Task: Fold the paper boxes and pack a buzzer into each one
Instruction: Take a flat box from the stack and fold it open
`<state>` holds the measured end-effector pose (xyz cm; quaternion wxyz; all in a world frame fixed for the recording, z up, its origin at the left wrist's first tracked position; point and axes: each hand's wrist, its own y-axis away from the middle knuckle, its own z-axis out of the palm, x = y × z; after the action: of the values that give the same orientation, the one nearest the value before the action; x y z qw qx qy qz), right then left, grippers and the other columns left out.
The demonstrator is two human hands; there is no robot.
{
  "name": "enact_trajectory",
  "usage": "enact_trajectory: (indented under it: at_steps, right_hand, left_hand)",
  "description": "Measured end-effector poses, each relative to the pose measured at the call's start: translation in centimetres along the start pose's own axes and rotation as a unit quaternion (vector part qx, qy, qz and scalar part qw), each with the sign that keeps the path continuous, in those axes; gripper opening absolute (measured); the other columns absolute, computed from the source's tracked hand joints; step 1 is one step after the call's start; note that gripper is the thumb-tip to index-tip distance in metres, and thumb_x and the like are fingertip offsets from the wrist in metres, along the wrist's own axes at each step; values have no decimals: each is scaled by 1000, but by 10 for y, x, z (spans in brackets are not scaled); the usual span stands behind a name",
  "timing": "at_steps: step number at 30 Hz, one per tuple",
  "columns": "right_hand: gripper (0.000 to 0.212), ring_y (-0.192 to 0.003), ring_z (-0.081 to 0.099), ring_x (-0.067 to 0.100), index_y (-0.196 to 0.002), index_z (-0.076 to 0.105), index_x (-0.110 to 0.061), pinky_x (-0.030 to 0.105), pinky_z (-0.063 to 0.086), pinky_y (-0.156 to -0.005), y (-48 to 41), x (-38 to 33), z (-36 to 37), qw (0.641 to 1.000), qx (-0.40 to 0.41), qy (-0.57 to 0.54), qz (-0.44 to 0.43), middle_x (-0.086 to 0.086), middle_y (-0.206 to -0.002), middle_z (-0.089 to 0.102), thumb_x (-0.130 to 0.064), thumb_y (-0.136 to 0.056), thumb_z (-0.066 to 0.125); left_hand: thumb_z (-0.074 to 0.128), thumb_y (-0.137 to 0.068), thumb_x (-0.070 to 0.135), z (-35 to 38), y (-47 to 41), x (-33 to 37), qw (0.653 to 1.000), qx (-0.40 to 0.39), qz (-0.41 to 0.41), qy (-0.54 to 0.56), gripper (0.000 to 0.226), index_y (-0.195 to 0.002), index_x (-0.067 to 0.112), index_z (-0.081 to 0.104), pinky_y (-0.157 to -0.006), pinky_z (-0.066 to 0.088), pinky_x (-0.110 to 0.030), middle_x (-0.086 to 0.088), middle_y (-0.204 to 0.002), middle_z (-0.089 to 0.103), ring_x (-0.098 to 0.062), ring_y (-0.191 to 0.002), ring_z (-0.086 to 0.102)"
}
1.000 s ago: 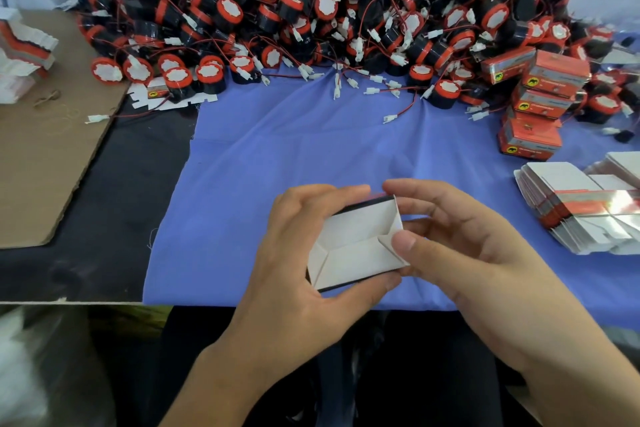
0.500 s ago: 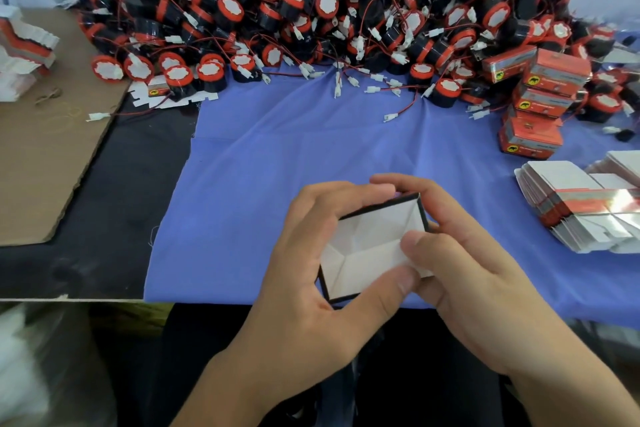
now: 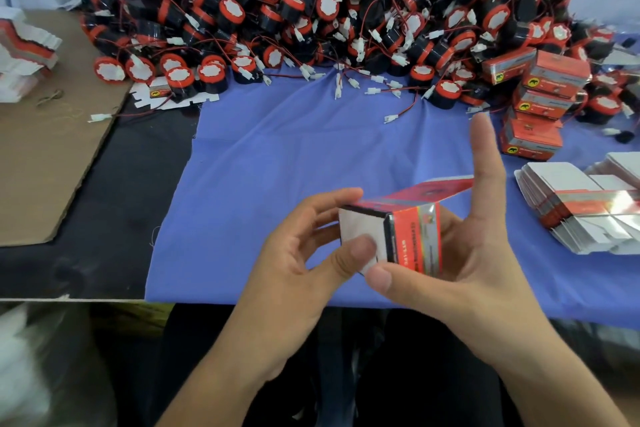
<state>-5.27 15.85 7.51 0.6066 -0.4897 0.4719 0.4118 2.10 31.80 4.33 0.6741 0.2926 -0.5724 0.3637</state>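
- The paper box [image 3: 415, 239] is up off the blue cloth [image 3: 311, 156], held between both hands over the cloth's near edge. Its red printed side is toward the right hand and its white end toward the left
- The left hand [image 3: 298, 260] pinches the box: the thumb lies flat on the white end panel and the fingers curl over the top far edge
- The right hand [image 3: 474, 253] cradles the box from the other side. Its thumb is tucked against the lower near corner, the index finger points straight up and away, and the other fingers are hidden behind the box
- One lid flap [image 3: 433, 189] stands open, sticking out from the top of the box toward the far right
- The buzzers [image 3: 311, 10] are heaped across the far side of the table and spill onto the cloth's far edge — black bodies, red caps with white labels, thin red leads ending in white plugs
- A stack of closed red boxes [image 3: 540, 97] sits at the right foot of that heap
- Nearer, at the right edge, a banded bundle of flat box blanks [image 3: 571, 208] lies on the cloth, near the right hand but apart from it
- To the left, a brown cardboard sheet [image 3: 45, 149] covers part of the black tabletop [image 3: 104, 236], and more flat blanks [image 3: 24, 52] are piled at its far left corner
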Motion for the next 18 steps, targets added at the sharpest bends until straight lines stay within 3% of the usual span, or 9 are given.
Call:
enact_trajectory:
  at_steps: [3, 6, 10, 12, 13, 14, 16, 18]
  right_hand:
    - [134, -85, 76, 32, -147, -1, -70, 39, 62, -78, 2, 5, 9, 996, 24, 70, -47, 11, -104, 74, -5, -72, 89]
    - [139, -88, 76, 26, -153, -4, -59, 30, 60, -81, 4, 9, 14, 988, 59, 113, -85, 5, -101, 72, 2, -71, 90]
    - [133, -92, 76, 28, -153, -3, -56, 36, 59, -89, 10, 10, 10, 984, 74, 100, -125, 7, -106, 74, 5, -74, 85]
    - [114, -110, 72, 20, -158, 5, -35, 28, 53, -99, 14, 8, 10, 980, 34, 130, -146, 3, -122, 70, 4, -81, 79]
    - [95, -124, 64, 8, -156, 20, -19, 20, 47, -103, 14, 8, 9, 964, 39, 202, -169, -1, -131, 62, -2, -84, 79]
    - [73, -129, 54, -6, -146, 39, -12, 12, 42, -104, 13, 8, 8, 938, 49, 281, -194, -5, -133, 53, -11, -85, 80]
    - [48, -116, 56, -15, -125, 53, -34, 4, 42, -91, 11, 6, 8, 911, 45, 376, -166, -18, -122, 57, -27, -85, 79]
    - [23, -93, 59, -5, -104, 57, -37, 10, 41, -75, 9, 7, 12, 884, -5, 448, -130, -22, -99, 62, -33, -87, 72]
  left_hand:
    - [82, -77, 57, 3, 1, 0, 998, -19, -25, 47, 56, -124, 32, 67, -94, 59, -42, 1, -128, 71, -24, -121, 68]
    - [86, -68, 37, 4, -3, -4, 999, 32, -12, 30, 52, -116, 29, 68, -91, 60, -48, -1, -124, 72, -25, -119, 68]
    - [76, -83, 40, 3, -5, -7, 984, 56, -39, 165, 48, -126, 19, 68, -90, 59, -35, -9, -125, 72, -23, -109, 70]
    - [61, -96, 53, 3, -4, -8, 976, 30, -59, 208, 52, -133, 17, 67, -91, 59, -36, -11, -133, 69, -24, -115, 69]
    - [53, -97, 57, 3, -4, -9, 970, 15, -72, 230, 55, -133, 18, 68, -90, 59, -35, -12, -134, 69, -22, -114, 70]
    - [47, -97, 59, 5, -4, -11, 964, 2, -85, 252, 57, -132, 20, 70, -90, 59, -35, -12, -133, 69, -21, -112, 71]
    - [39, -102, 58, 9, -3, -16, 951, -12, -105, 289, 58, -130, 20, 72, -94, 58, -36, -11, -131, 71, -21, -113, 71]
    - [33, -106, 57, 12, -2, -21, 941, -18, -122, 316, 60, -129, 17, 72, -95, 58, -35, -12, -129, 71, -22, -114, 71]
